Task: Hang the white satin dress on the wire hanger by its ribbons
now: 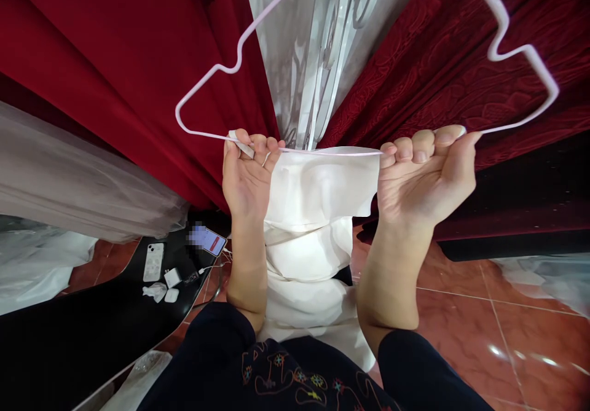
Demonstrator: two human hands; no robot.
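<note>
A pale pink clothes hanger (239,48) is held up in front of me, its long lower bar running level between my hands. My left hand (251,174) is closed on the left part of that bar, and a small white strip shows between its thumb and fingers. Farther right, my right hand (421,177) is closed too, its fingers curled over the bar with the palm facing me. White cloth (308,248) hangs between my forearms in loose folds toward my lap. Its top edge meets the bar; whether it passes over cannot be seen.
Red curtains (138,48) hang at both sides, around a grey panel with silvery curved metalwork (329,48). A black table (115,300) at left carries a lit phone (209,240), a white phone (153,262), a charger (173,277) and a small white case. Reddish tiles (461,306) cover the floor.
</note>
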